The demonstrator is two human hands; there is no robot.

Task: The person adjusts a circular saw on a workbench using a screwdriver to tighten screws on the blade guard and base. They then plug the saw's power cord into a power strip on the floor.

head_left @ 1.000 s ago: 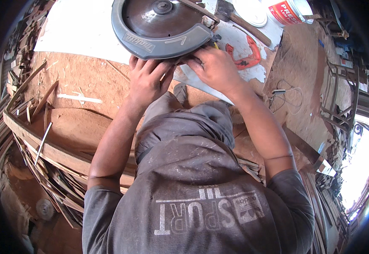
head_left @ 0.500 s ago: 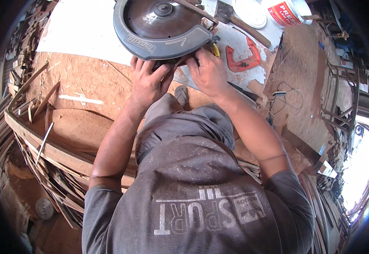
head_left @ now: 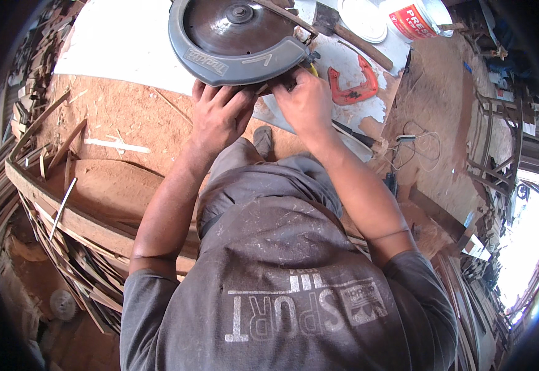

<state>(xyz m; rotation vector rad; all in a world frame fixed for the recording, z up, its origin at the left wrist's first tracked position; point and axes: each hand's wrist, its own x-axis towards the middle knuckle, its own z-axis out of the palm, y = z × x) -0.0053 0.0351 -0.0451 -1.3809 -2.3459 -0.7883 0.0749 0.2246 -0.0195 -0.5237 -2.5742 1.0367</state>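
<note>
A circular saw [head_left: 238, 69] lies on the white-topped table [head_left: 127, 46], its round blade [head_left: 217, 25] facing up inside a grey guard. At the guard's near edge my left hand [head_left: 220, 114] is closed, fingers bent and their tips hidden beneath the rim. Just right of it my right hand [head_left: 303, 102] is closed too, thumb and fingers drawn together under the same edge. What either hand grips there is in shadow and hidden by the guard. Close to my right hand lies a red C-shaped clamp [head_left: 357, 93].
Beyond the clamp lie a wooden-handled hammer [head_left: 362, 46], a white lid [head_left: 362, 20] and a white-and-red tub [head_left: 413, 20]. A cable [head_left: 418, 148] is on the floor at right. A curved wooden frame [head_left: 65, 207] and stacked strips stand at left.
My right hand's fingers have curled in more under the guard's edge, and my left fingers have bunched slightly. The saw stays in place; the whole view has shifted a little.
</note>
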